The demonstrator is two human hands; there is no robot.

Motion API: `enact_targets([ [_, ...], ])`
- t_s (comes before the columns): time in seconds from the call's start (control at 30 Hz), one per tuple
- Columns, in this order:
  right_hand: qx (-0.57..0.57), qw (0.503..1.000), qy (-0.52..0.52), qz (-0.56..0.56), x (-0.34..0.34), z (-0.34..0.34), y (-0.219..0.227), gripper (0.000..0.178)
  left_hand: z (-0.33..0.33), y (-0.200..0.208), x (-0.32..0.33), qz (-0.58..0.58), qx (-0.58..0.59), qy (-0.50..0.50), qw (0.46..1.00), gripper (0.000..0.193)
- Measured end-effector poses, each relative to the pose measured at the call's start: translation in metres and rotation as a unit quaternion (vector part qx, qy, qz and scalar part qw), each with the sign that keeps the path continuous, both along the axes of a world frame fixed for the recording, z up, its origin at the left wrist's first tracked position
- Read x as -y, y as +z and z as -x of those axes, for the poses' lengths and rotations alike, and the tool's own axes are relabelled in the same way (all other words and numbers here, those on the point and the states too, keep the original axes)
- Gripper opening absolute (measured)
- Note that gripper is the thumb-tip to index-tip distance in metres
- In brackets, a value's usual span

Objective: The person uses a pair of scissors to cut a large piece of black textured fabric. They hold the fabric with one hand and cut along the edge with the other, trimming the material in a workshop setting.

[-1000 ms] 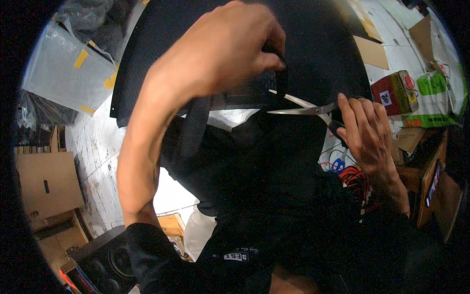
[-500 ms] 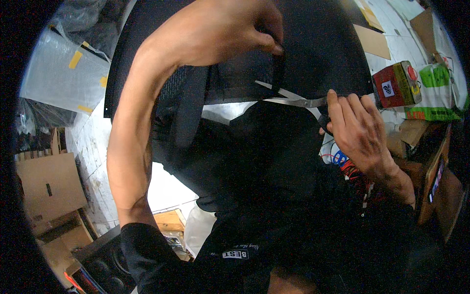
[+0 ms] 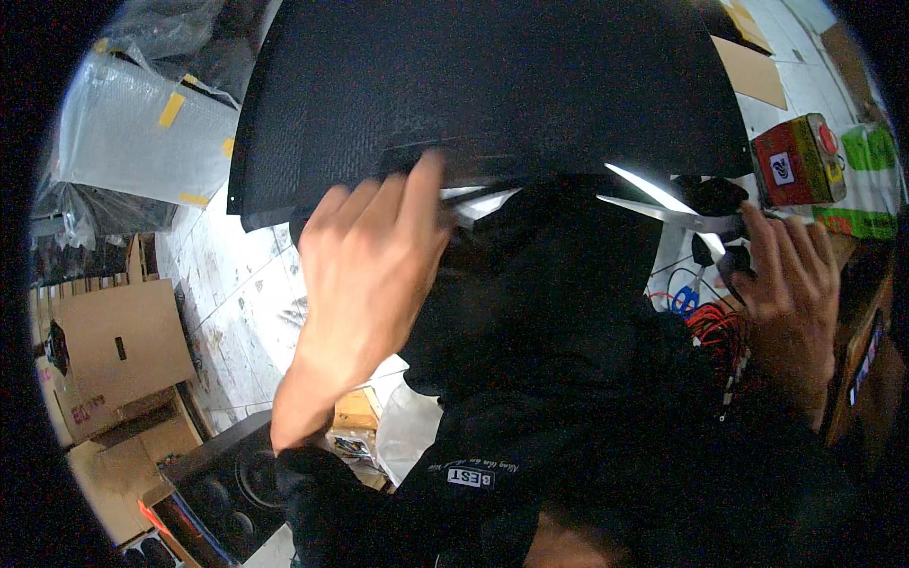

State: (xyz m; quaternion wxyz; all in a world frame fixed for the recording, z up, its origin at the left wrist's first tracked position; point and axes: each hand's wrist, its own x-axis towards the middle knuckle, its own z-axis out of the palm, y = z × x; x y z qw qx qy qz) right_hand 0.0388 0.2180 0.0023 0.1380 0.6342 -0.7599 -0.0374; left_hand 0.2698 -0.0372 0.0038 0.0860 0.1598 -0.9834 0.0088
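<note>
My right hand is closed round the dark handles of a pair of scissors. Their shiny blades are spread and point left, apart from my left hand. A broad black textured panel lies in front of me. At its near edge, my left hand is bent with its knuckles up and the index finger blurred. A thin dark strip runs rightward from beside that hand. Whatever the left fingers hold is hidden beneath them. Dark clothing fills the space below the panel.
A red-and-dark can and a green-and-white bag stand at the right. Blue-handled scissors lie beside red wires. Cardboard boxes, a black speaker and a bubble-wrapped piece are on the left.
My left hand has come down from above the panel to its near edge, leftward. My right hand has moved right and slightly down with the scissors, whose blades are wider apart.
</note>
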Motion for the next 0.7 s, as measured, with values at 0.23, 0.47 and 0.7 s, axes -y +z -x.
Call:
enact_targets([
  [0.23, 0.270, 0.953, -0.075, 0.112, -0.025, 0.019, -0.008, 0.061, -0.058, -0.011, -0.029, -0.230, -0.039, 0.010, 0.972, 0.022],
  [0.47, 0.294, 0.934, -0.039, 0.199, -0.005, 0.002, -0.032, 0.061, -0.079, -0.074, -0.059, -0.542, 0.209, 0.061, 0.812, 0.039],
  [0.7, 0.253, 0.942, -0.020, 0.217, -0.012, 0.011, -0.048, 0.065, -0.170, -0.078, -0.025, -0.308, 0.251, 0.135, 0.908, 0.042],
])
